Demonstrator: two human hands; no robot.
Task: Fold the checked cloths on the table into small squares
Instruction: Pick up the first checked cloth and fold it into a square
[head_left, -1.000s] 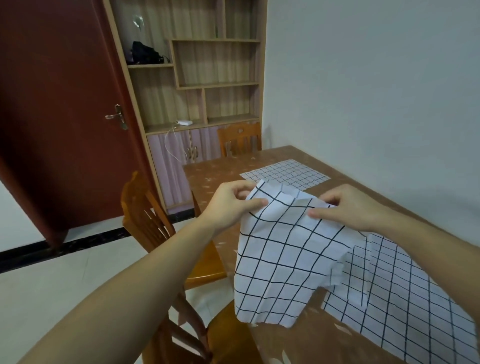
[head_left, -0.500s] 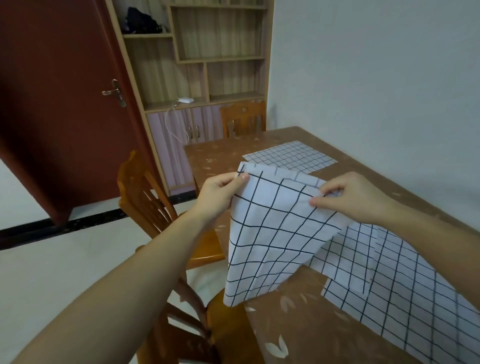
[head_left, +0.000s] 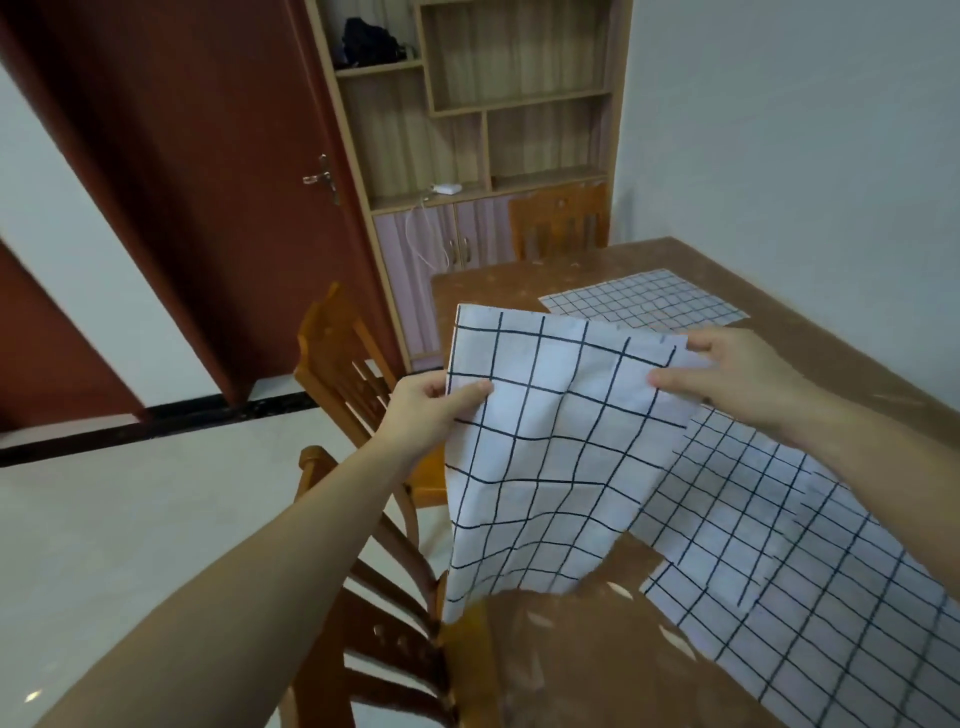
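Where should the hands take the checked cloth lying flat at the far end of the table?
Probably at the two near corners of the far checked cloth, coming from the near side over the table. It lies flat and spread out, its near edge facing the person and free of the held cloth, so pinching both corners should lift it evenly.

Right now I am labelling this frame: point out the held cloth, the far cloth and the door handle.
held cloth (head_left: 545, 457): head view, middle of the hanging panel.
far cloth (head_left: 644, 304): head view, centre of its flat top.
door handle (head_left: 319, 177): head view, on the metal lever.
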